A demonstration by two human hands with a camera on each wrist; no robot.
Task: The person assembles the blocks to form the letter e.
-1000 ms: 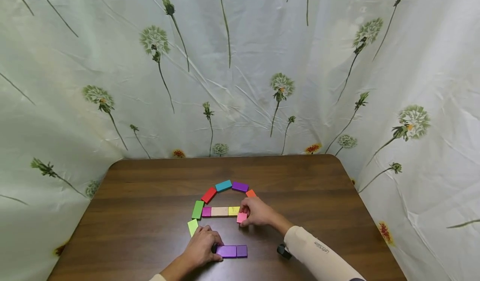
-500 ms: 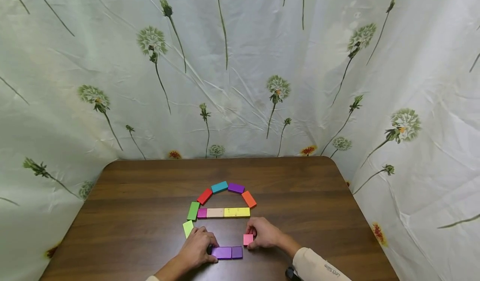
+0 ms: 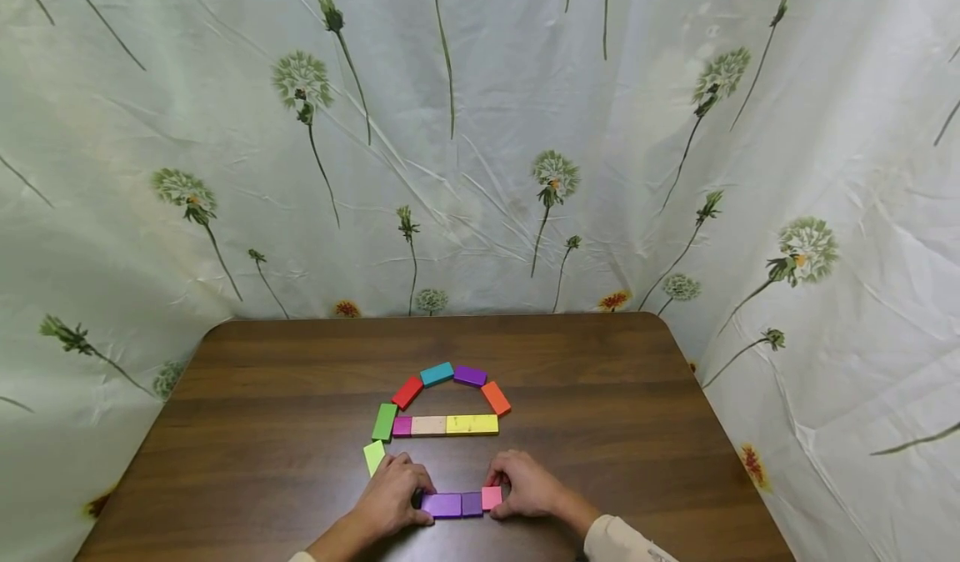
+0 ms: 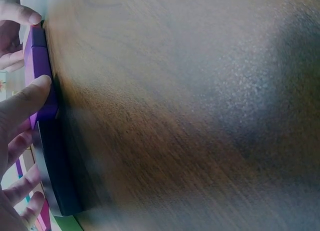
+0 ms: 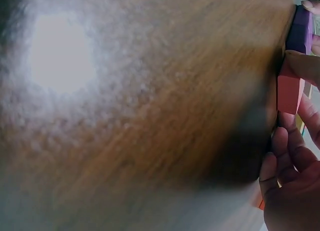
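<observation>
No legible text, no labels, no brands, no numbers, coloured blocks (image 3: 447,424) plain-faced, curtain (image 3: 480,145) printed with dandelions only

A makeshift recording corner — a table screened off by printed cloth

A dark wooden table (image 3: 300,378) stands hemmed in on three sides by a creased white sheet (image 3: 525,128) printed with dandelions — no walls or furniture show, only coloured blocks (image 3: 446,424) laid out flat on the tabletop.

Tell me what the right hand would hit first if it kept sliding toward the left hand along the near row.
Probably nothing new: the right hand already grips the pink block, which looks flush against the small purple block. Pushing on would drive the row into the left hand.
</observation>
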